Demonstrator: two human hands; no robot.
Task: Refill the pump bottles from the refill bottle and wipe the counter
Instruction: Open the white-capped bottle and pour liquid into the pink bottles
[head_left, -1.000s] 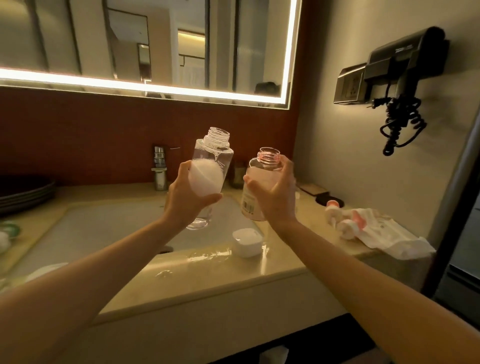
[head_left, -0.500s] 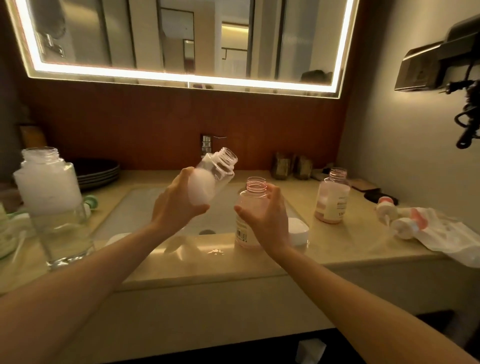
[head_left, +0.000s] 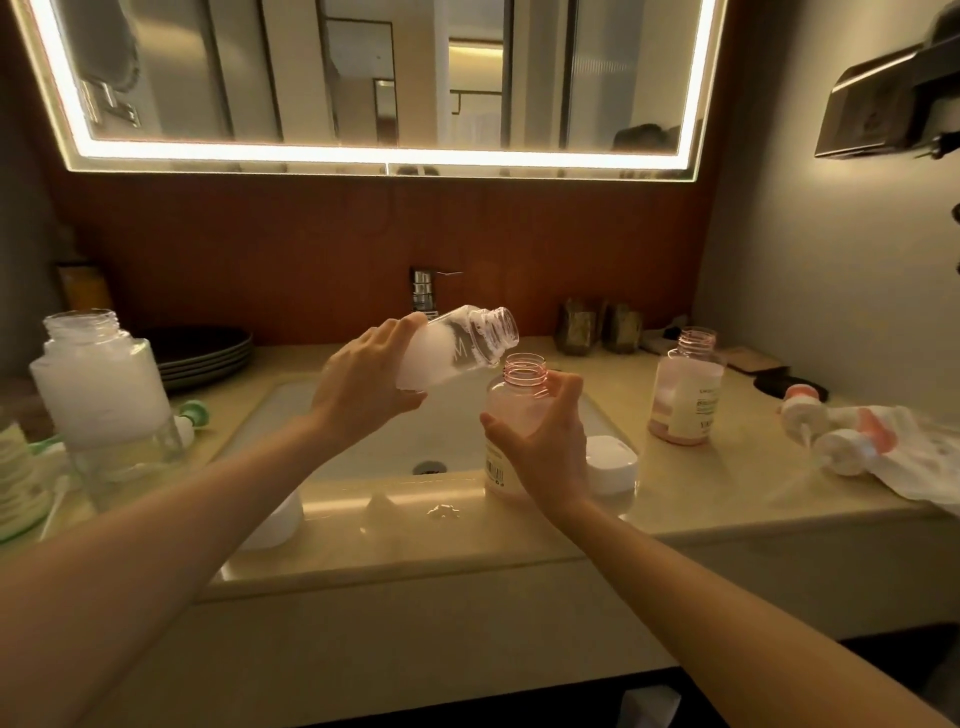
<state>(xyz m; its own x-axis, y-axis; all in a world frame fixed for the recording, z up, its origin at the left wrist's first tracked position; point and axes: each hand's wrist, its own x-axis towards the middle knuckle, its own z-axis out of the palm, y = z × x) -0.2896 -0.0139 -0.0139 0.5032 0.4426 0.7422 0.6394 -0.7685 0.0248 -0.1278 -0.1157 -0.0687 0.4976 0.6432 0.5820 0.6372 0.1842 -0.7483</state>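
The clear plastic refill bottle with white liquid inside (head_left: 457, 348) is gripped around its body by the left hand (head_left: 363, 387). It is tilted to the right, so that its open threaded mouth lies just above and left of the open neck of the pink transparent pump bottle (head_left: 519, 410). This pink bottle has no pump on it and is held around its middle by the curled fingers of the right hand (head_left: 548, 447). It seems to stand on the beige stone tabletop (head_left: 727, 483), at the near rim of the white sink (head_left: 363, 441). No stream is seen between the two mouths yet.

For a clean pour, the refill mouth should be brought directly over the pink neck, almost touching it, before more tilt is given. The tilt is best increased slowly, because the white liquid looks thick and may come out suddenly. The pink bottle should be held upright and firm. The level should be watched through the wall, and some room left for the pump.
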